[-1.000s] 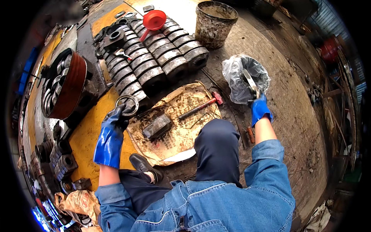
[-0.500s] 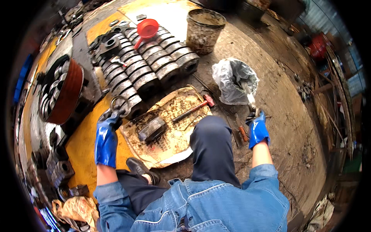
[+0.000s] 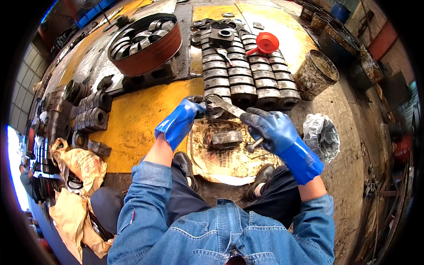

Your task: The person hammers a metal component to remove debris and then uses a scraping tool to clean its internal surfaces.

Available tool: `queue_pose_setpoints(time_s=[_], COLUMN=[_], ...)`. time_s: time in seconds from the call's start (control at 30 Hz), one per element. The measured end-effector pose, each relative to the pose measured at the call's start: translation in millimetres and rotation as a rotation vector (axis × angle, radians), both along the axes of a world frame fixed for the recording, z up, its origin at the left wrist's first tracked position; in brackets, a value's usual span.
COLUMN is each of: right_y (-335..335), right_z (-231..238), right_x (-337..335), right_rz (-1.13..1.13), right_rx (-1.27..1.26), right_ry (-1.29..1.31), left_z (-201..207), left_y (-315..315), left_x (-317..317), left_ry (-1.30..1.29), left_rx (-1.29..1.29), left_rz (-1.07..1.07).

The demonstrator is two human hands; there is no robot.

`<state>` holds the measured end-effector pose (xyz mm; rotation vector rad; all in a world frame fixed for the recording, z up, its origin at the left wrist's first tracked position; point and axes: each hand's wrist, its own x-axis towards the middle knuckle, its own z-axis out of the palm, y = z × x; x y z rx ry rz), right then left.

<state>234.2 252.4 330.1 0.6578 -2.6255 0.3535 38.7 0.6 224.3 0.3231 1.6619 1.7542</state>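
Observation:
My left hand, in a blue rubber glove smeared dark at the fingers, grips a round metal ring above the front of the stacked metal cylinders. My right hand, gloved alike, is closed round a flat, pale grey, blade-like tool. Its far end rests on or just over the ring. A knobbed rod end shows under the right hand; whether it belongs to the tool I cannot tell. Below both hands, a dirty metal block lies on a stained paper sheet.
A red-brown drum full of metal rings stands at far left. A red plastic dipper lies on the cylinders. To the right are a grimy bucket and a clear plastic bag liner. Brown paper bags lie at left.
My right hand has come from the plastic-lined container to the ring, bringing the tool. The left hand still holds the ring, now nearer the middle. The view has swung left.

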Motion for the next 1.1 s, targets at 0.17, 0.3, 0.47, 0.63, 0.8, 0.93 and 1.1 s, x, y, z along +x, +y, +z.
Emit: queue_pose_setpoints(time_s=[0.17, 0.3, 0.47, 0.63, 0.8, 0.93, 1.1], right_y=[-2.8, -9.8, -2.4, -0.7, -0.4, 6.6, 13.0], right_z=[-26.3, -26.3, -20.2, -25.9, -28.5, -39.2, -38.5], right_x=[-2.0, -3.5, 5.3, 4.2, 3.1, -1.4, -6.7], right_rz=[0.078, 0.088, 0.041, 0.081, 0.089, 0.095, 0.096], right_rx=[-0.028, -0.020, -0.001, -0.039, -0.059, -0.045, -0.185], right_ry=[0.044, -0.039, -0.146, -0.092, -0.104, -0.102, -0.354], left_z=[-20.5, -52.3, -38.4, -31.9, -27.2, -32.5, -19.5], left_y=[6.6, -7.1, 6.4, 6.7, 1.8, -1.2, -6.8], left_x=[-8.0, -16.7, -15.6, -14.7, -13.8, -11.5, -6.6], left_ry=[0.053, -0.012, 0.053, 0.081, 0.100, 0.117, 0.219], left_rx=[-0.278, -0.279, -0.378, -0.443, -0.447, -0.415, -0.601], left_rz=[0.000, 0.134, -0.076, -0.085, -0.180, -0.186, -0.309])
